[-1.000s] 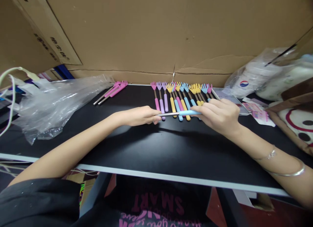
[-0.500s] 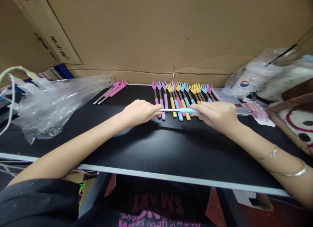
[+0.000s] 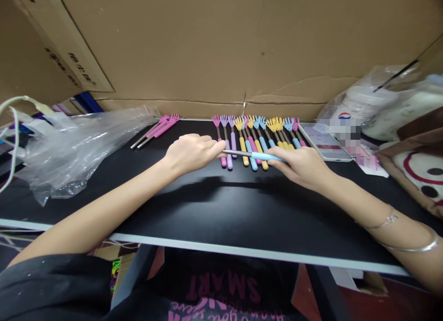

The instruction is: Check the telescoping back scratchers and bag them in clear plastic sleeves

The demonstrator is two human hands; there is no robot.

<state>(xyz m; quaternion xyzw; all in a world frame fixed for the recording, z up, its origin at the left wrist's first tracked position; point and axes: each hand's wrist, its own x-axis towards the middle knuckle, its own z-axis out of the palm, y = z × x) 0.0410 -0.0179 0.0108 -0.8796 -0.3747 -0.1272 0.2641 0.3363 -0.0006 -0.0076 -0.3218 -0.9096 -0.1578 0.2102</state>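
A back scratcher (image 3: 238,152) with a metal rod and a light blue handle is held level above the black table. My left hand (image 3: 194,152) is closed around its left end, so most of that end is hidden; a bit of blue shows behind the knuckles. My right hand (image 3: 302,166) grips the blue handle between thumb and fingers. Behind the rod lies a row of back scratchers (image 3: 243,145) in pink, purple, yellow and blue, claw heads toward the cardboard. Two pink claw pieces (image 3: 166,126) with bare metal rods lie farther left.
A clear plastic bag (image 3: 79,141) and a white cable (image 3: 14,127) are on the left. At the right are a phone (image 3: 327,148), a bagged white bottle (image 3: 363,104) and a brown plush-like item (image 3: 415,159). Cardboard (image 3: 180,44) walls the back.
My left hand has risen slightly and shifted left, tilting the rod so its left end is higher. Both hands keep hold of the back scratcher.
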